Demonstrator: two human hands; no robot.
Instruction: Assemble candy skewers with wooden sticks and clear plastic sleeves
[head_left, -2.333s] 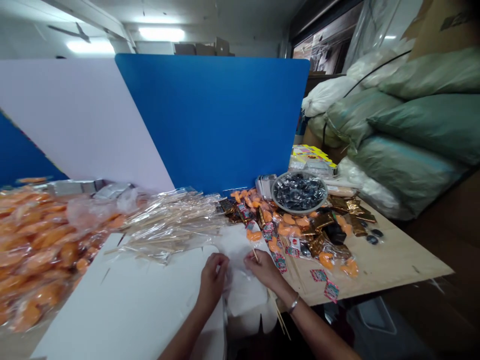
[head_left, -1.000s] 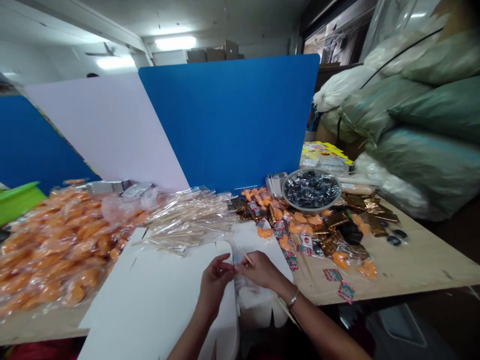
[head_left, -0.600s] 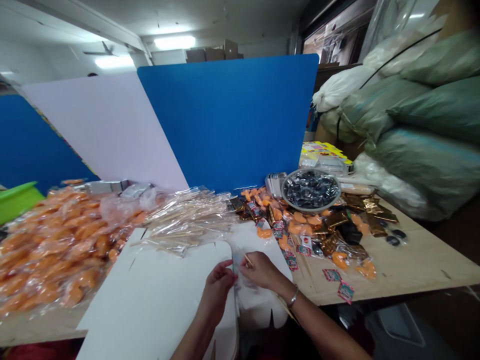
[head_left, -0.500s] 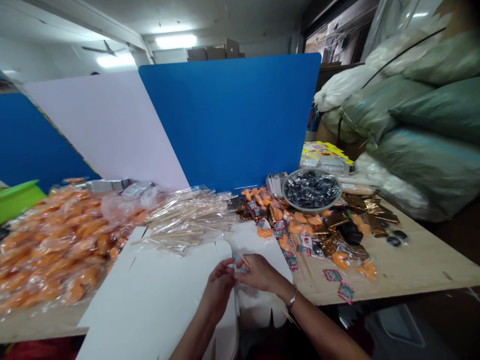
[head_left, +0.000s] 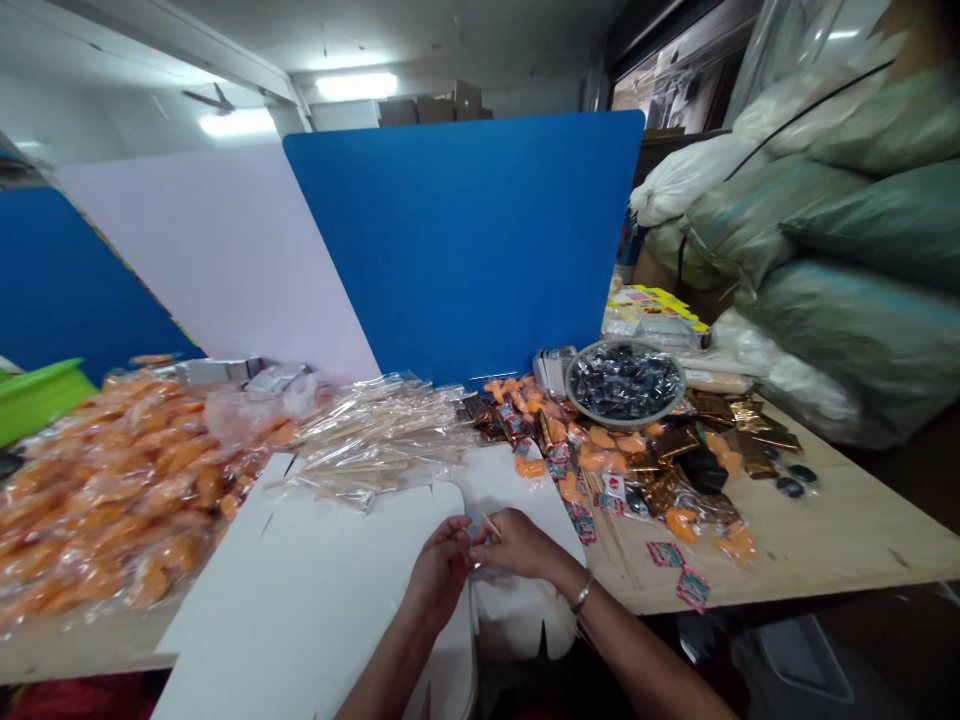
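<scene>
My right hand (head_left: 519,546) pinches a thin wooden stick (head_left: 491,526), whose lower end shows behind the wrist. My left hand (head_left: 442,572) is close against it, its fingers closed on a small transparent plastic wrapper (head_left: 474,524) at the stick's tip. Both hands are above a flat white cardboard box blank (head_left: 315,570). Bundles of wooden sticks in plastic (head_left: 375,440) lie just beyond it. Orange sweets in bags (head_left: 135,490) are heaped to the left, and loose orange pieces with gold packets (head_left: 600,455) lie to the right.
A plywood table (head_left: 840,530) carries small printed cards (head_left: 692,589) and a bowl of dark wrapped items (head_left: 625,383). A blue divider board (head_left: 465,240) and a pale board (head_left: 217,260) stand behind. Large bulging sacks (head_left: 825,260) are piled at right.
My hands have come together from slightly apart, with the wrapper now at the stick's tip. The view has shifted a little since the oldest frame, bringing a green object in at left.
</scene>
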